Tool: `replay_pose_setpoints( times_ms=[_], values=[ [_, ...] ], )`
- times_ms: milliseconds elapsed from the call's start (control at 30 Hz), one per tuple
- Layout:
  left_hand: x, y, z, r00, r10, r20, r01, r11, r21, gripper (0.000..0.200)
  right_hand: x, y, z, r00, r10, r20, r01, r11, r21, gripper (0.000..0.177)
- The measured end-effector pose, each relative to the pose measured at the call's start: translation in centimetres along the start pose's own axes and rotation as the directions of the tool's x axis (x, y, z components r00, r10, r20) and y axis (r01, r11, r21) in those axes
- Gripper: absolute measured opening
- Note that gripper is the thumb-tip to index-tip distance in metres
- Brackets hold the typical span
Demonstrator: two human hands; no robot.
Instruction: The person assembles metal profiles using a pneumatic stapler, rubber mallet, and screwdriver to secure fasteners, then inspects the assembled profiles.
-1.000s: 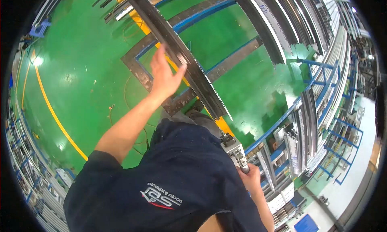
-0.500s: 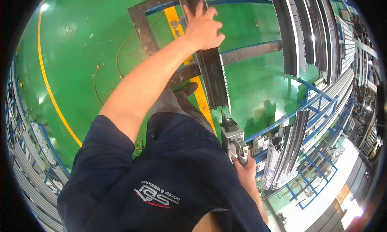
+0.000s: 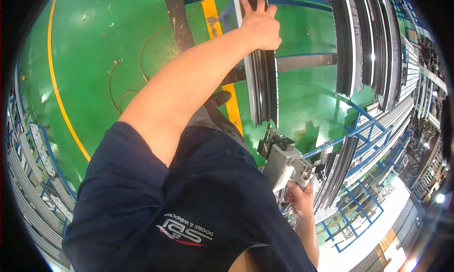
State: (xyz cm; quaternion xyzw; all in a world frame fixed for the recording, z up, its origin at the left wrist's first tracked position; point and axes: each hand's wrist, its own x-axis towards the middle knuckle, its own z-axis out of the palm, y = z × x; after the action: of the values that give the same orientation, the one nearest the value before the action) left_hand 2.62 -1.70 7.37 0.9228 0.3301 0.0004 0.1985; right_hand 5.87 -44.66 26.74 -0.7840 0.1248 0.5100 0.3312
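Observation:
My left hand (image 3: 262, 30) lies across the top of a long dark profile (image 3: 265, 87), its fingers curled over it. A pale side of the profile shows along its left edge. My right hand (image 3: 301, 199) is closed around the handle of a boxy grey metal power tool (image 3: 283, 162) beside my waist. The tool's dark jaw-like head points up toward the profile's near end, close below it in this view. Beneath the profile is a dark metal stand (image 3: 307, 60) with blue edges.
More dark profiles (image 3: 346, 45) lie at the upper right. Past them stand blue racks (image 3: 364, 144) with long pale lengths of stock. A thin hose (image 3: 142, 59) runs over the green floor (image 3: 94, 73). My foot (image 3: 221, 98) is beside a yellow line (image 3: 231, 109).
The profile has rolled, exposing its pale side, with my left hand still on it. My right hand has raised and tilted the tool, its head now closer to the profile's near end.

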Motion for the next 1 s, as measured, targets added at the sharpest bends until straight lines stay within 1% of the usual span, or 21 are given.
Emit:
replay_pose_setpoints(
  times_ms=[33, 67, 100, 133, 200, 267, 300, 400, 467, 533, 667, 733, 800, 833, 900, 933, 1000],
  values=[
    [-0.2, 0.4, -0.7, 0.999, -0.012, 0.042, 0.011, 1.000, 0.016, 0.046, 0.0, 0.4, -0.6, 1.000, -0.020, 0.016, 0.019, 0.998, 0.059, 0.009],
    [-0.2, 0.7, -1.6, 0.996, -0.025, 0.082, 0.022, 0.999, 0.032, 0.053, 0.1, 0.5, -1.2, 1.000, -0.017, 0.019, 0.016, 0.999, 0.045, 0.009],
    [-0.5, 1.2, -5.6, 0.963, -0.029, 0.270, 0.030, 1.000, -0.002, 0.054, 0.1, 0.6, -1.8, 0.998, -0.004, 0.064, -0.003, 0.994, 0.113, 0.008],
    [-0.6, 1.3, -5.5, 0.961, -0.035, 0.274, 0.040, 0.999, -0.012, 0.054, 0.0, 0.6, -2.3, 0.995, 0.008, 0.104, -0.027, 0.983, 0.179, 0.012],
    [-0.2, 1.7, -5.2, 0.966, -0.036, 0.255, 0.024, 0.998, 0.051, 0.054, 0.0, 0.7, -3.1, 0.994, -0.013, 0.111, -0.003, 0.990, 0.139, 0.015],
    [-0.1, 2.0, -5.0, 0.967, -0.042, 0.252, 0.029, 0.998, 0.057, 0.054, 0.7, 1.3, -4.2, 0.974, -0.040, 0.225, -0.011, 0.976, 0.219, 0.017],
    [0.1, 1.9, -5.0, 0.967, -0.044, 0.251, 0.028, 0.997, 0.067, 0.054, 1.4, 1.6, -4.4, 0.970, -0.038, 0.241, -0.022, 0.971, 0.240, 0.021],
    [0.0, 1.9, -4.6, 0.967, -0.041, 0.251, 0.023, 0.997, 0.076, 0.054, 1.9, 2.0, -5.4, 0.959, -0.056, 0.277, -0.013, 0.970, 0.241, 0.023],
    [0.0, 2.2, -4.4, 0.977, -0.049, 0.207, 0.028, 0.994, 0.104, 0.054, 2.2, 1.9, -5.7, 0.959, -0.052, 0.278, -0.015, 0.973, 0.231, 0.023],
    [0.4, 2.3, -3.9, 0.979, -0.057, 0.197, 0.034, 0.993, 0.116, 0.054, 2.7, 1.9, -6.0, 0.957, -0.048, 0.285, -0.017, 0.975, 0.223, 0.023],
    [0.2, 2.4, -4.0, 0.976, -0.067, 0.207, 0.037, 0.989, 0.146, 0.054, 3.7, 2.3, -7.3, 0.927, -0.086, 0.364, -0.007, 0.969, 0.247, 0.025],
    [0.1, 2.5, -3.8, 0.977, -0.072, 0.200, 0.046, 0.990, 0.131, 0.055, 4.1, 2.6, -8.1, 0.914, -0.094, 0.395, -0.010, 0.967, 0.253, 0.027],
    [0.1, 2.5, -3.7, 0.980, -0.080, 0.183, 0.052, 0.987, 0.153, 0.055, 4.6, 3.0, -8.8, 0.902, -0.088, 0.423, -0.064, 0.941, 0.334, 0.029],
    [-0.1, 2.4, -4.1, 0.973, -0.070, 0.221, 0.039, 0.989, 0.144, 0.056, 4.9, 3.4, -9.1, 0.900, -0.083, 0.427, -0.068, 0.943, 0.327, 0.029],
    [-0.3, 2.7, -4.0, 0.970, -0.078, 0.229, 0.046, 0.989, 0.142, 0.057, 5.2, 4.1, -9.7, 0.882, -0.134, 0.452, -0.076, 0.905, 0.418, 0.029],
    [-0.2, 2.7, -4.2, 0.969, -0.080, 0.232, 0.046, 0.988, 0.149, 0.057, 5.3, 4.2, -9.8, 0.878, -0.141, 0.457, -0.072, 0.906, 0.417, 0.029],
    [-0.1, 2.8, -4.3, 0.971, -0.085, 0.225, 0.050, 0.987, 0.156, 0.057, 5.6, 4.5, -9.5, 0.878, -0.193, 0.438, -0.065, 0.858, 0.510, 0.027]
  ],
)
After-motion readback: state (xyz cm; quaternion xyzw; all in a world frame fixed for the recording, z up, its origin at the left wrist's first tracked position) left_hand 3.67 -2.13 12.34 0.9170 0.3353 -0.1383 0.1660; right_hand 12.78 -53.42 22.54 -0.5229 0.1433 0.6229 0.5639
